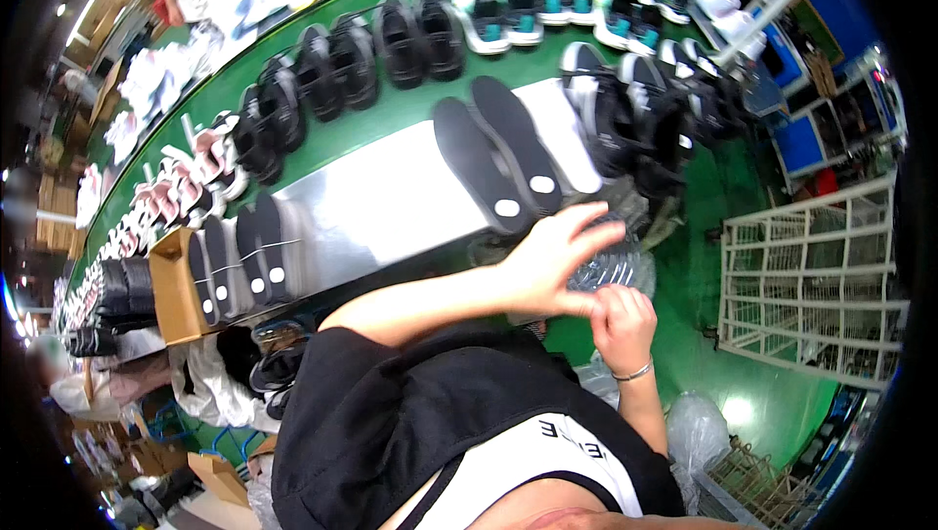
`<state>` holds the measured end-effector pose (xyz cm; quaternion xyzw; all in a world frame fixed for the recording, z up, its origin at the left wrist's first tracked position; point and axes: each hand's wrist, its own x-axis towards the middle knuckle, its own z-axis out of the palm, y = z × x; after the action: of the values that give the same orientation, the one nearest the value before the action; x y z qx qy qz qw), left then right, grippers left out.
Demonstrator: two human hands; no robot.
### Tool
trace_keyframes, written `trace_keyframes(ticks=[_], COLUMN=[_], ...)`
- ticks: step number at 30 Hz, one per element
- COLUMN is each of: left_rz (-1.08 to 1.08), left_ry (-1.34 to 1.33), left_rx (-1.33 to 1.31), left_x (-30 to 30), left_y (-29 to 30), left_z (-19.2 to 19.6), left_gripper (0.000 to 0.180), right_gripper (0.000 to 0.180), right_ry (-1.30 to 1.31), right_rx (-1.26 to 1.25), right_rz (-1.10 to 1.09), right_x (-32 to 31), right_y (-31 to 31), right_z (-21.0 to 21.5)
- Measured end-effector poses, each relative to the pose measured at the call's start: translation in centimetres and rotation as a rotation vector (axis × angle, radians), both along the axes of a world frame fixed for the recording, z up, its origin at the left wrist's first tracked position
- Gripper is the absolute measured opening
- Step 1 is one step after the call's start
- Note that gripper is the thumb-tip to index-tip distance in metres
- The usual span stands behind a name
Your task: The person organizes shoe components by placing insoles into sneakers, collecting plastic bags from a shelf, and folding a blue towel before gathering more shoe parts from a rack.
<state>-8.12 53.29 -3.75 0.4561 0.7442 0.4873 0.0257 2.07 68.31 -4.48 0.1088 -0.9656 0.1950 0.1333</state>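
My left hand [559,258] is stretched out in front of my body, its fingers spread and nothing visible in it. Beside it, my right hand [623,328], with a bracelet at the wrist, is closed, its curled fingers against the left thumb's tip. Whatever it pinches, if anything, is hidden. Just beyond the left hand, a pair of black insoles [479,164] with white oval labels lies on the metal shelf [366,196]. A white insole [562,129] lies next to them. Crinkled clear plastic [620,266] is behind my hands.
Black shoes [337,66] and white-teal shoes [498,12] line the green conveyor [391,115]. More black shoes [625,110] stand at the shelf's right end. Stacked insoles [252,254] stand by a cardboard box [174,286] at left. A white wire rack [811,276] is at right.
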Motion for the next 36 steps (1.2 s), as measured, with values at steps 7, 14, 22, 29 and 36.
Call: trace_keyframes(ticks=[7, 14, 22, 29, 36], left_rz=[0.409, 1.466, 1.763, 1.901, 1.175], left_ry=[0.134, 0.203, -0.072, 0.225, 0.061], left_rx=[-0.345, -0.424, -0.814, -1.215, -0.44], left_x=[-0.2, 4.8, 7.9, 5.4, -4.4], left_y=[-22.9, -39.6, -47.5, -44.0, -30.6], left_z=[-3.2, -1.8, -5.0, -4.0, -3.2], left_gripper=[0.03, 0.028, 0.028, 0.059, 0.046], right_gripper=[0.018, 0.039, 0.025, 0.021, 0.015], right_ry=[-0.009, -0.086, -0.24, -0.113, 0.142], right_rx=[0.037, -0.144, -0.027, -0.013, 0.064], right_rz=[0.508, 0.685, 0.564, 0.356, -0.166], right_x=[-9.2, -12.6, -13.6, -18.2, -25.9], right_y=[-19.5, -29.4, -25.6, -15.3, 4.3], right_z=[-1.3, 0.5, -4.9, -1.9, 3.8])
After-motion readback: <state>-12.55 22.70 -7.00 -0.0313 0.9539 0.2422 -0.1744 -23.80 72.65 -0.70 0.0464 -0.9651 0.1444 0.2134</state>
